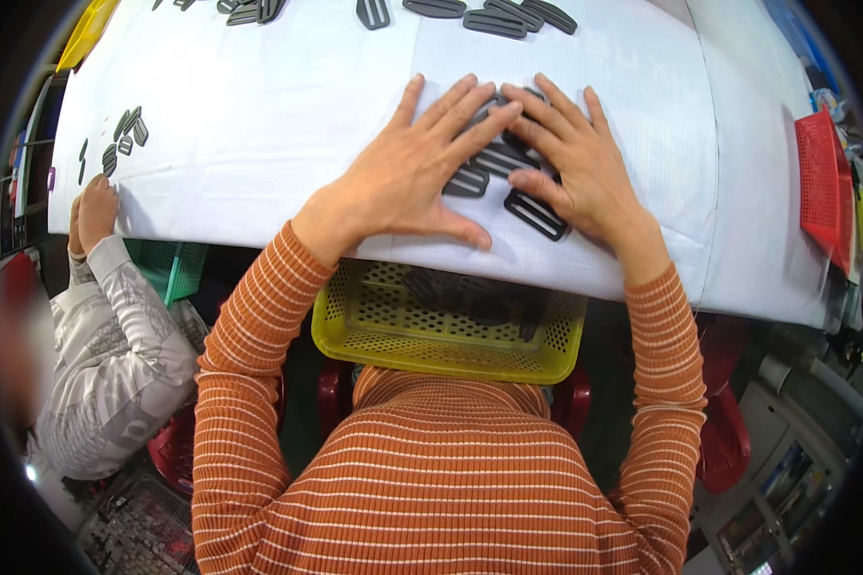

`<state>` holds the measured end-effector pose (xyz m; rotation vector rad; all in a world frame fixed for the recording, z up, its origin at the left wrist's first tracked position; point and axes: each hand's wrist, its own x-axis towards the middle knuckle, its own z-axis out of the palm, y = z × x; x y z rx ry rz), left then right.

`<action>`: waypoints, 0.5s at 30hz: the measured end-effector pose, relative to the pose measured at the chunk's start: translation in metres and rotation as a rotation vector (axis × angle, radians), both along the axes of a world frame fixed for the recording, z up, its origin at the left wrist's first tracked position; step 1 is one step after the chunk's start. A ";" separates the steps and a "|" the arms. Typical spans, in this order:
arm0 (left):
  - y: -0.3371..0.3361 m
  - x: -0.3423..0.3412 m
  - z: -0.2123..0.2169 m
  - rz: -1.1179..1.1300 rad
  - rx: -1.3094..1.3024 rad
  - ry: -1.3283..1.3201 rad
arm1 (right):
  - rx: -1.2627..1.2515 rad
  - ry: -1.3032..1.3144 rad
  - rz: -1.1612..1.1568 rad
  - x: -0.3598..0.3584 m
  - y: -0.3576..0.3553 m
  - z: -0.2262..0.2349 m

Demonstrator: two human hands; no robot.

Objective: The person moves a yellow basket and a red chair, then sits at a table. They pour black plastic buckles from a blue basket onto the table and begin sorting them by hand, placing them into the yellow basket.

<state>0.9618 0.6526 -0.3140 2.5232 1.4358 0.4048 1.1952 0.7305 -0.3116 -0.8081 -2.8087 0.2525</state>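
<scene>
From my remote screen I see the left hand (398, 172) and right hand (587, 165) spread wide, palms down, over black slotted buckles (501, 160) on the white desk (259, 144), near the yellow basket (446, 367).

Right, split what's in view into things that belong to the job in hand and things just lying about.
In the job, as it looks:
black slotted pieces under the left hand and right hand
yellow basket at the waist, dark pieces inside
likely, similar black pieces farther off

Seemingly just lying about:
red basket, far right
green basket, left
red chair, lower right
</scene>
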 end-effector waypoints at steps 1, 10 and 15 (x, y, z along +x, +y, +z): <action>-0.006 0.001 0.001 -0.021 -0.013 -0.017 | -0.014 -0.002 0.011 0.002 -0.008 0.003; -0.087 -0.004 0.028 -0.301 -0.424 -0.206 | -0.315 0.020 0.139 0.030 -0.101 0.027; -0.078 -0.032 0.044 -0.255 -0.492 -0.520 | -0.492 0.116 0.206 0.030 -0.083 0.043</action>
